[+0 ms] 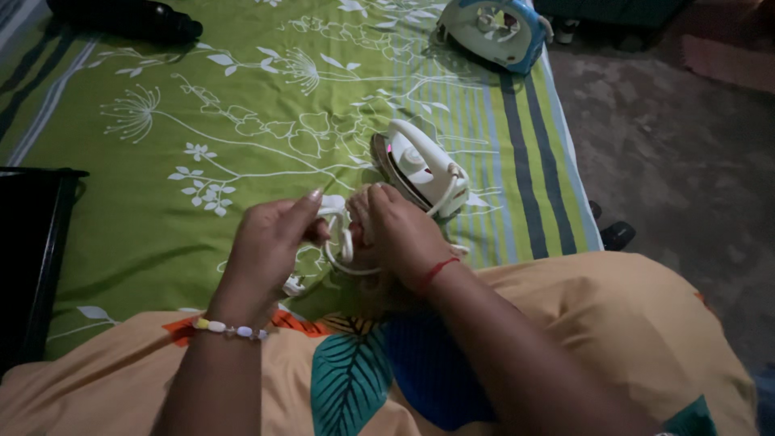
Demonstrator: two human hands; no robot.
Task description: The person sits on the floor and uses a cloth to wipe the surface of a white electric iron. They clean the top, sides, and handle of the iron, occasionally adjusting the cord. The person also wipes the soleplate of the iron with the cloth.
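My left hand (270, 246) and my right hand (400, 234) are close together over the green patterned bedsheet (202, 145), both gripping a white power cord (343, 242) that loops between them. The cord's white plug (293, 284) hangs just below my left hand. The cord runs to a white clothes iron (421, 167) that rests on its side on the sheet, just beyond my right hand. A beaded bracelet is on my left wrist and a red thread on my right wrist.
A blue and white round appliance (494, 31) lies at the bed's far right corner. A dark bottle (129, 18) lies at the far left. A black object (32, 250) stands at the left edge. Bare floor and dark footwear (617, 234) lie right of the bed.
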